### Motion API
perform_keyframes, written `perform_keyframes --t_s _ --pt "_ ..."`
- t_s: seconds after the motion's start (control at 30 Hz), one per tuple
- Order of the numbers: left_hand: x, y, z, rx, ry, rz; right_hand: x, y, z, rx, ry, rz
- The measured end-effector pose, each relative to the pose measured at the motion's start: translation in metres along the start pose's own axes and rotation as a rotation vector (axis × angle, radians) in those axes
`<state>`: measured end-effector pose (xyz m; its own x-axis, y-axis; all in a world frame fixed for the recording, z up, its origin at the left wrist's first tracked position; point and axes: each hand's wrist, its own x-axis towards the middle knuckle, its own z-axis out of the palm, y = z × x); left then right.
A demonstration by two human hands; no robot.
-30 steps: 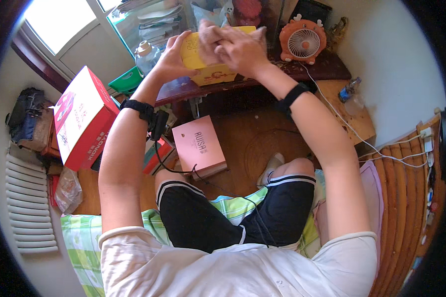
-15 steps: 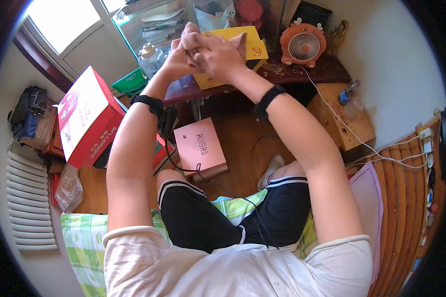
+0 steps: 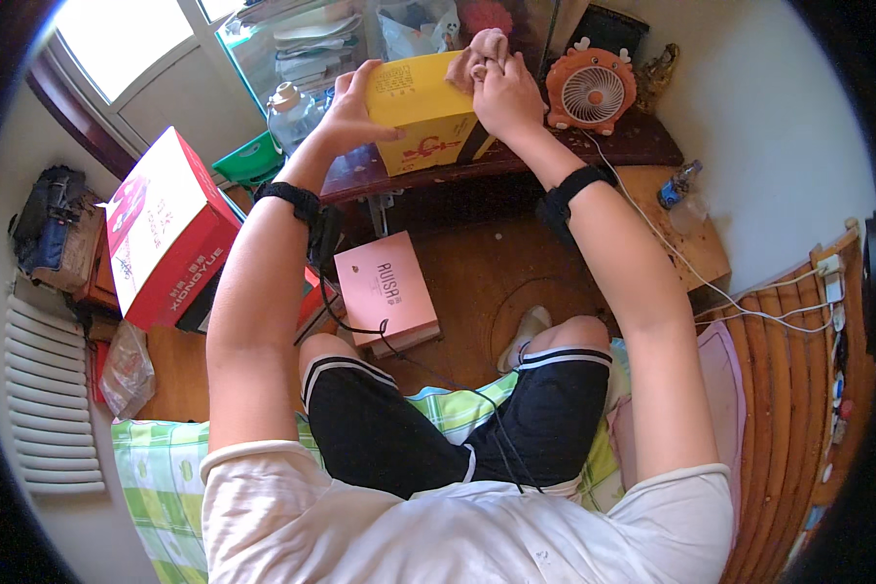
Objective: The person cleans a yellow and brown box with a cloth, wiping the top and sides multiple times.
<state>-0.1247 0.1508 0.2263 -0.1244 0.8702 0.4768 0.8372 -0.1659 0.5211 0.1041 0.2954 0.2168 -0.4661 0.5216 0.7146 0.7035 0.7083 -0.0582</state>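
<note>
A yellow cardboard box (image 3: 423, 131) with red print and a dark band stands on the dark red table. My left hand (image 3: 352, 115) grips its left end, thumb along the front and fingers on the upper left edge. In my right hand (image 3: 509, 97) is a bunched pinkish-brown cloth (image 3: 475, 60), which lies against the box's top right corner. The fingers are closed round the cloth. Both my wrists wear black straps.
An orange fan (image 3: 594, 90) stands right of the box; a water bottle (image 3: 292, 115) and green container (image 3: 250, 159) stand left. A red-and-white box (image 3: 170, 229) is at the left. A pink box (image 3: 384, 282) sits below the dark red table (image 3: 642, 146).
My hands have come apart. The right one has moved right with the cloth to the box's far right corner. My left hand has let go of the cloth and taken the box's left end.
</note>
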Motion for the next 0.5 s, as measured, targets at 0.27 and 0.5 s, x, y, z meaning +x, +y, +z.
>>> perform_keyframes --t_s 0.27,0.5 --pt "0.006 -0.015 0.008 0.072 0.114 0.1 -0.002 -0.094 -0.002 0.107 0.14 -0.357" --pt "-0.01 -0.013 0.005 0.061 0.115 0.06 0.007 -0.095 -0.003 0.117 -0.077 -0.483"
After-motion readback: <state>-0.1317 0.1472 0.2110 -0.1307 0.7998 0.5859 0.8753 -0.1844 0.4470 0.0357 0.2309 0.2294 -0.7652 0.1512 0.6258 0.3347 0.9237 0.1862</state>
